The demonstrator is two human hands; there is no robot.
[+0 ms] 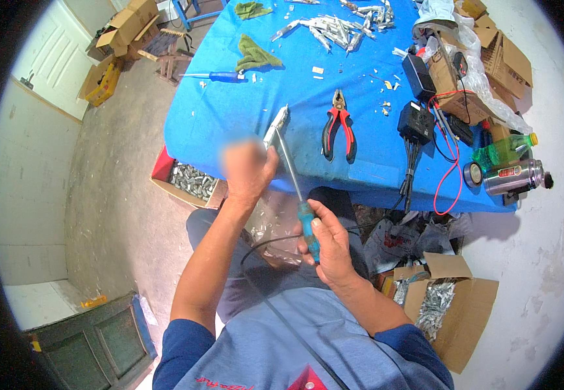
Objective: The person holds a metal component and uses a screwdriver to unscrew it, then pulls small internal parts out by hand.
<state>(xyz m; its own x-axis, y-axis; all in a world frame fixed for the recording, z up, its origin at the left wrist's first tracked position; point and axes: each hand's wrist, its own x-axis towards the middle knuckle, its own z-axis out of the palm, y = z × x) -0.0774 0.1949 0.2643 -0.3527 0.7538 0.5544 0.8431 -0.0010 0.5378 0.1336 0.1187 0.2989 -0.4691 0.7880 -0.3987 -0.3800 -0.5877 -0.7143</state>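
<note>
My left hand [251, 172], partly blurred, is closed around the lower end of a slim white-and-silver piece [277, 125] over the front of the blue-covered table [210, 140]. In my right hand [331, 244] is a screwdriver [308, 221] with a translucent blue handle. Its long shaft slants up and left, the tip at the side of the slim piece; whether it goes into it I cannot tell. To the right lie pliers [338, 123] with red-and-black handles, jaws pointing away from me. A second screwdriver [227, 76] with a blue handle rests farther left.
Several similar slim pieces [344, 29] are heaped at the far side, near green cloths [256, 53]. Black adapters [416, 121], cables, a green bottle [503, 151] and a steel flask [512, 177] crowd the right edge. A box of metal parts [194, 180] stands below left, another carton [467, 312] below right.
</note>
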